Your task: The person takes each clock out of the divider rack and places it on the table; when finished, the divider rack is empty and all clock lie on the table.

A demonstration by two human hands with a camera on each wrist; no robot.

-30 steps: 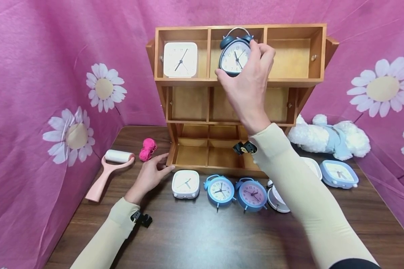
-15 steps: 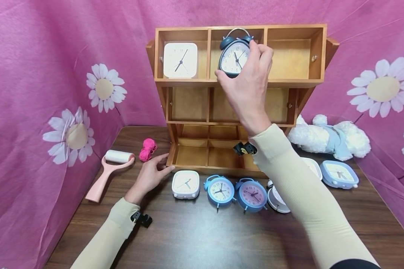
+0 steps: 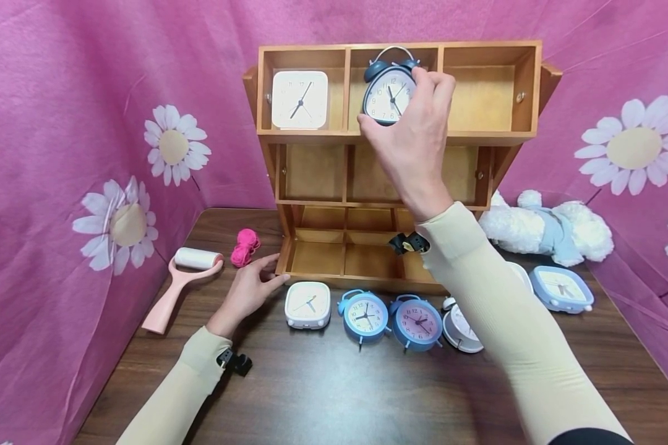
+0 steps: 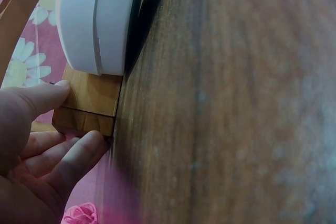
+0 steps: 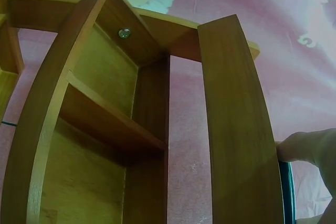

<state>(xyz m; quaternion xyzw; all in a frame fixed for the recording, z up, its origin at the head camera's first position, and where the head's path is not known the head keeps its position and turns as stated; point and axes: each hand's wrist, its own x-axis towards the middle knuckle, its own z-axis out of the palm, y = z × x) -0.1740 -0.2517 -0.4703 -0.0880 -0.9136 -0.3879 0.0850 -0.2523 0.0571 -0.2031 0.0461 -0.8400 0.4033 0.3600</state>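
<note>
A wooden three-tier shelf stands at the back of the table. My right hand holds a dark teal twin-bell alarm clock by its sides, in the top tier's middle compartment; the hand covers the clock's right side. The right wrist view shows only a strip of its dark rim beside the thumb. My left hand is at the shelf's lower left corner, where thumb and fingers pinch the wooden end. A white square clock sits in the top left compartment.
Along the shelf's front stand a white clock, two blue alarm clocks, a white bell clock and a blue square clock. A lint roller and pink yarn lie left, a white plush toy right.
</note>
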